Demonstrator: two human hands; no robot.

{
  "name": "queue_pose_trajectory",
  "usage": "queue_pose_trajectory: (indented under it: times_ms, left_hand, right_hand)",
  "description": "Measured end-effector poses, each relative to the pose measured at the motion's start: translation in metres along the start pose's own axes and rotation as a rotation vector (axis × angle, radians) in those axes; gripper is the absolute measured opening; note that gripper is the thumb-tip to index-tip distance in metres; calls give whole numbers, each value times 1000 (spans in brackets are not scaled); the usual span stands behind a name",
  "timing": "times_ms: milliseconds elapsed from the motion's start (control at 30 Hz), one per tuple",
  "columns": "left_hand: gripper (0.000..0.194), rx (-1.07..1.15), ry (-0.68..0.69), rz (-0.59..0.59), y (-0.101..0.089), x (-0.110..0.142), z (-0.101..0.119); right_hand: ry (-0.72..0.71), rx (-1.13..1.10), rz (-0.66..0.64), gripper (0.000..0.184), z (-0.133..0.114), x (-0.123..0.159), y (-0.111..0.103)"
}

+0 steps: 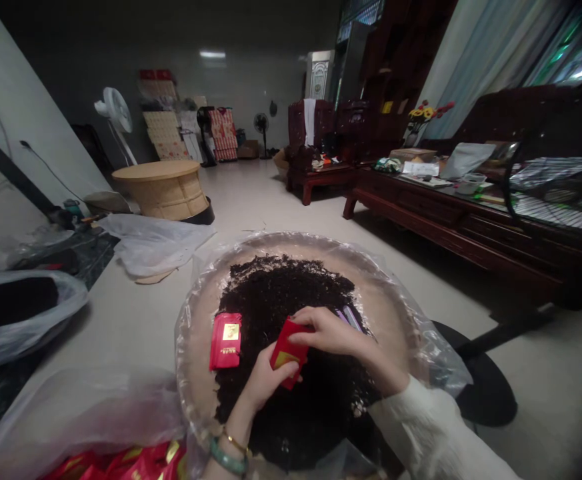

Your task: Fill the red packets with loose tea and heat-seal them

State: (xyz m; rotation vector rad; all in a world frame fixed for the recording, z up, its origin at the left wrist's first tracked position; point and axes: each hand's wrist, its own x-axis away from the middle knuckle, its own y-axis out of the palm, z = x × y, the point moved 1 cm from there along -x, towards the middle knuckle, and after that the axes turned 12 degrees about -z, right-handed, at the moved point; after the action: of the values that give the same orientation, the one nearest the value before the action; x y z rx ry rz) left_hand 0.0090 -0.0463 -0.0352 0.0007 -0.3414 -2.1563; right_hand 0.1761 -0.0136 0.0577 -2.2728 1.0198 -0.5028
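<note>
My left hand (268,372) is wrapped round the lower part of a red packet (281,351) with a gold label, held tilted above a heap of dark loose leaves (281,293). At the packet's top end, my right hand (321,329) closes its fingers on the edge. Whether the packet's top is unsealed cannot be made out. A stack of flat red packets (227,341) with gold print lies left of my hands on the heap. Right of my right hand rest some thin purple and silver strips (349,318). All this is in a round tray (198,333) lined with clear plastic.
Filled red packets (135,463) lie in a plastic bag at the lower left. Another bag (71,313) holds dark material. A round woven stool (158,172) stands beyond, and a dark wooden table (421,207) at the right. A black stand base (491,393) is beside the tray.
</note>
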Motion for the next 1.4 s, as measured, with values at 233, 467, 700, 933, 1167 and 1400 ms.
queue_pose_trajectory:
  times_ms: [233, 467, 700, 933, 1167, 1400]
  left_hand:
    - [62, 142, 18, -99, 2, -2, -6]
    - [68, 251, -17, -64, 5, -3, -5]
    - [63, 184, -67, -81, 7, -2, 0]
    - [56, 86, -149, -82, 10, -7, 1]
    - [56, 176, -113, 123, 5, -9, -2]
    - [57, 301, -66, 144, 0, -9, -6]
  right_hand:
    - [100, 254, 147, 34, 2, -5, 8]
    - [133, 148, 211, 35, 14, -16, 20]
    - [239, 360, 364, 32, 5, -12, 19]
    - [204, 314, 305, 35, 5, -24, 34]
    - [397, 231, 490, 21, 59, 26, -5]
    - [600, 139, 324, 58, 150, 66, 9]
